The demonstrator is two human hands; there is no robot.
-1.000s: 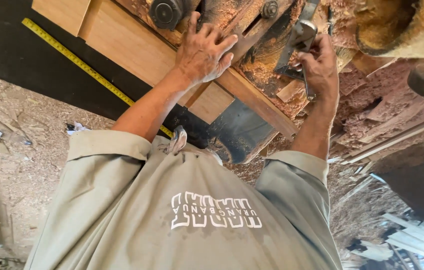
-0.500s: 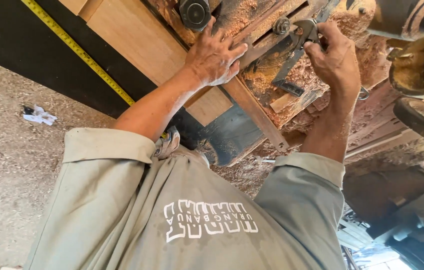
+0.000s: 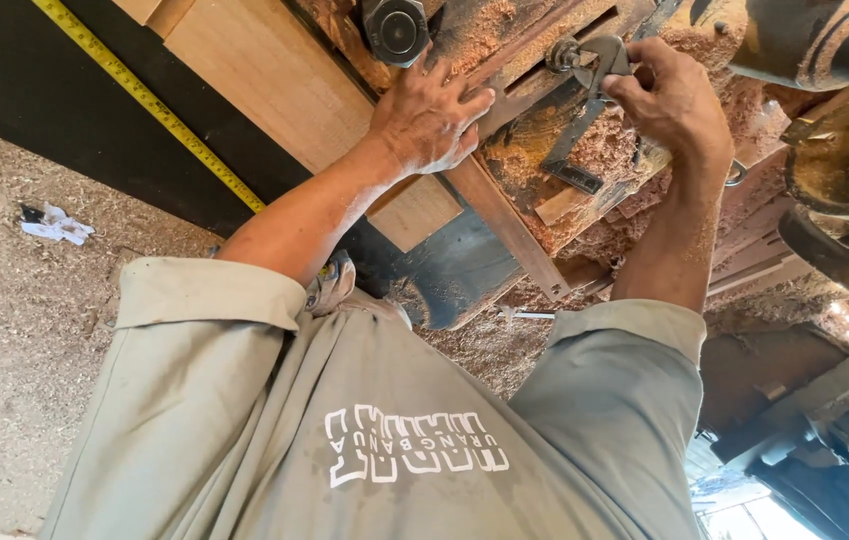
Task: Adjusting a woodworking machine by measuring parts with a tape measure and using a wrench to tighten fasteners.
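Steel wrench (image 3: 584, 95), likely heavy, rigid and dusty-slick, sits on a bolt near the sawdust-caked machine bed's (image 3: 544, 170) far edge; right hand (image 3: 674, 105) clenches its handle, left hand (image 3: 429, 125) presses flat, open.

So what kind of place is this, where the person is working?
Probably a sawmill or wood workshop. Sawdust covers the ground and the machine, a wooden plank lies beside a tape measure, and the right hand holds a wrench on the machine.
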